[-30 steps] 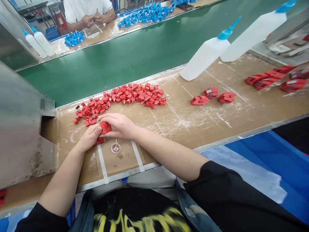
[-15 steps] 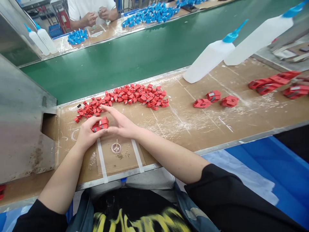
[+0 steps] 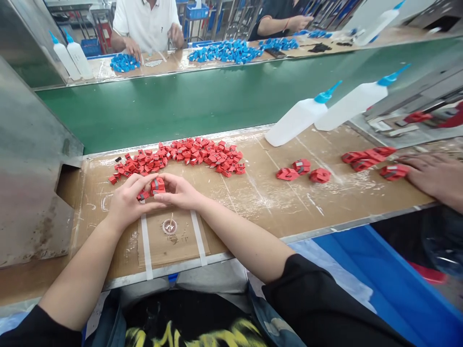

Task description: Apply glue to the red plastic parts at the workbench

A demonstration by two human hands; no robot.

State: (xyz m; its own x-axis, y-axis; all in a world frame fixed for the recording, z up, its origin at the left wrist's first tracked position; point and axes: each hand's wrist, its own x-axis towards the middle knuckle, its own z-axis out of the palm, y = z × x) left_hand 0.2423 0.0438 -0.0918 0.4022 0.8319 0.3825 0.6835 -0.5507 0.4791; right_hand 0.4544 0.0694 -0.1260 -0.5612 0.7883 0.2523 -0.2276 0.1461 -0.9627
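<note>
A small red plastic part [image 3: 157, 186] with a grey patch is held up between my two hands, above the near end of the red pile. The fingers of my right hand [image 3: 182, 192] close round its right side, thumb in front. My left hand [image 3: 125, 200] curls round it from the left, fingertips against it. Just below the left fingers shows another red part [image 3: 143, 195]; whether that hand touches it I cannot tell. Behind both hands spreads a pile of small red parts [image 3: 195, 153]. A small clear cup [image 3: 170, 226] with a thin stick stands on cardboard in front of me.
Two white squeeze bottles [image 3: 294, 123] lean at the back right. Larger red pieces [image 3: 320, 175] lie to the right, near another person's hand [image 3: 434, 176]. A metal housing [image 3: 32, 193] borders the left. Across the green belt [image 3: 181, 103], two people sit by blue parts [image 3: 231, 50].
My right hand's fingers, spread before, have closed in on the red part. Its forefinger has come down from the pile. The whole view has shifted, showing more of the right side.
</note>
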